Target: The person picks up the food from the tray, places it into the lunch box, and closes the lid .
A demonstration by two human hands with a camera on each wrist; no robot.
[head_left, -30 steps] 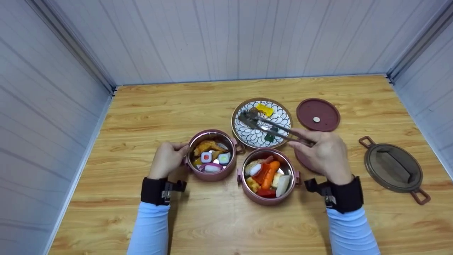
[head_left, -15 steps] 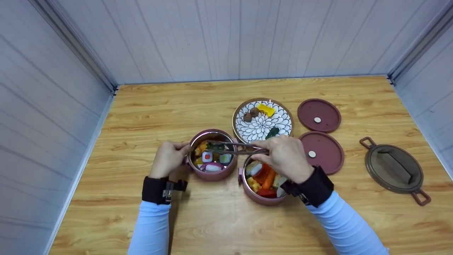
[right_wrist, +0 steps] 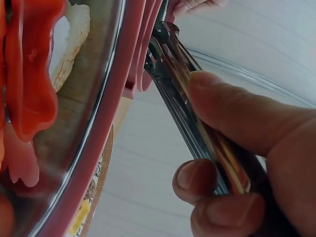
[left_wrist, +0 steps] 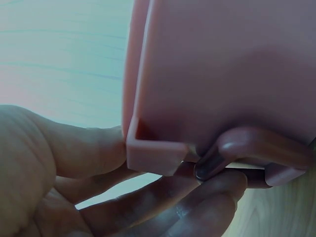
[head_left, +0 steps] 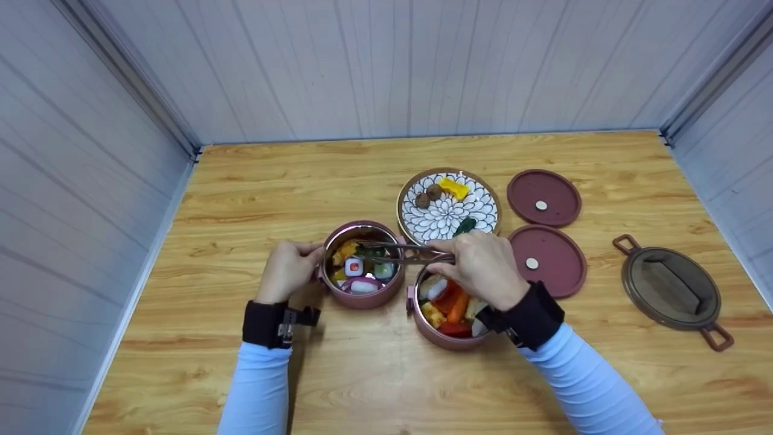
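Tongs (head_left: pixel 416 261) sit pinched in the right hand (head_left: pixel 488 264), tips at the greens (head_left: pixel 377 252) inside the left pot (head_left: pixel 365 299); the left hand (head_left: pixel 285 272) grips its handle (left_wrist: pixel 252 140). Parting the tips low, pot steady, should work best.

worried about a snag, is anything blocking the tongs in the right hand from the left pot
Nothing visible does: the left pot is open, and the tongs in the right hand reach over its rim, tips inside. Whether they touch the rim I can't tell.
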